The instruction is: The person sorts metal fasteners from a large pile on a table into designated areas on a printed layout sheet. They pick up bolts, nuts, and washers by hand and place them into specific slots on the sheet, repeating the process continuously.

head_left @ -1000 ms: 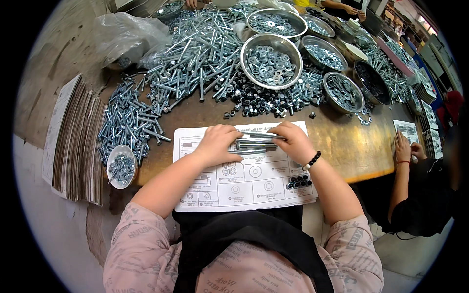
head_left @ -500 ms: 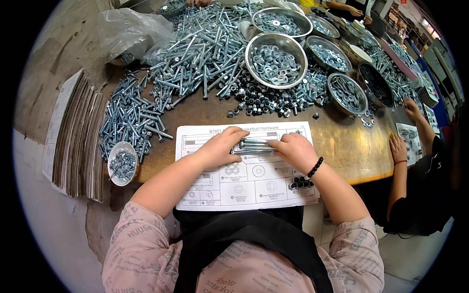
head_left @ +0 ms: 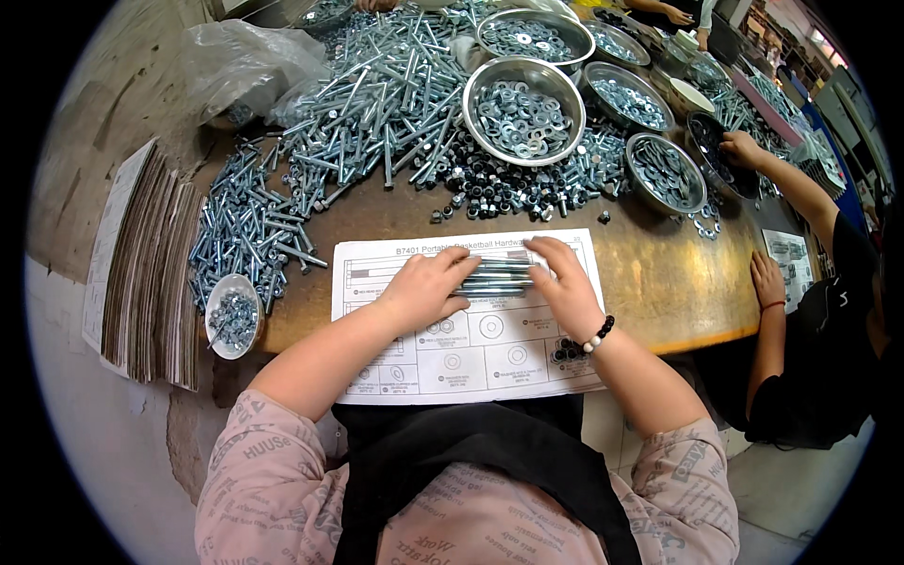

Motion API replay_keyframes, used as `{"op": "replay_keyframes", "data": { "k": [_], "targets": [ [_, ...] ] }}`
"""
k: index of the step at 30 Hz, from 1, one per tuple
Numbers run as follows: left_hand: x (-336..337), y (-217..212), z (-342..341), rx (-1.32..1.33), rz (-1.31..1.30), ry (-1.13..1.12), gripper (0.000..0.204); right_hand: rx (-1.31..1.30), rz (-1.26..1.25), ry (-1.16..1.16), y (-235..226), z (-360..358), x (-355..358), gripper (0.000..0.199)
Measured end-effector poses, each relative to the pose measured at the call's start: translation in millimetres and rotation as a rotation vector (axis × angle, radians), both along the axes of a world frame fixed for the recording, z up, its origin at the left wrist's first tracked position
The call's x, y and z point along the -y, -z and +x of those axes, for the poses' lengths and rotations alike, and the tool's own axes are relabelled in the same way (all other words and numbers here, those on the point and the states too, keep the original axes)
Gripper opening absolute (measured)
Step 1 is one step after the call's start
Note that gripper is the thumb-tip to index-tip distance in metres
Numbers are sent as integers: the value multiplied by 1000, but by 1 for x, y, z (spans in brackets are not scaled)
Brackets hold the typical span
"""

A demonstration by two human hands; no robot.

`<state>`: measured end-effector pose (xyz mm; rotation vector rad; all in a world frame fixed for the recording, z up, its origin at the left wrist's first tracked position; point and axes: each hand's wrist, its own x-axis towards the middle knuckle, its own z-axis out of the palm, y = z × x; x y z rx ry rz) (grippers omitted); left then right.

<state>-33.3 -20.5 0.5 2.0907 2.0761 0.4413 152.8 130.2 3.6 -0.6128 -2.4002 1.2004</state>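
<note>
Both hands have stayed on the same bundle since the earlier frames, and only the co-worker's arm on the right has moved, now reaching out to a dark bowl. The left hand (head_left: 428,287) and the right hand (head_left: 565,287) are each closed around one end of a bundle of long silver metal bolts (head_left: 496,278), which lies crosswise between them. This bundle rests on a white printed paper sheet with drawings of parts (head_left: 471,353), and the sheet lies flat on the brown wooden surface (head_left: 678,282) just in front of the person. A small group of black nuts (head_left: 568,350) sits on the sheet near the right wrist. Behind the sheet there is a big heap of loose silver bolts (head_left: 377,104) and a round steel bowl of washers (head_left: 523,111). A small white bowl of screws (head_left: 233,315) stands at the left edge.
</note>
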Motion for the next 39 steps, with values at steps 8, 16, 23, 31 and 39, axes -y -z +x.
{"op": "replay_keyframes", "data": {
  "k": [8, 16, 23, 31, 39],
  "targets": [
    [-22, -2, 23, 166, -9, -270, 54, -396, -1026, 231, 6, -26, 19, 64],
    [-25, 2, 31, 78, -14, -367, 50, -473, -1059, 231, 10, -30, 12, 67],
    [-25, 2, 27, 56, 0, -341, 53, -486, -1023, 195, 28, -30, 5, 69],
    [11, -14, -11, 75, 103, -361, 51, -483, -810, 304, -15, -36, 24, 43],
    [107, -28, -149, -257, -120, -446, 37, -361, -850, 135, -15, -53, 42, 22]
  ]
}}
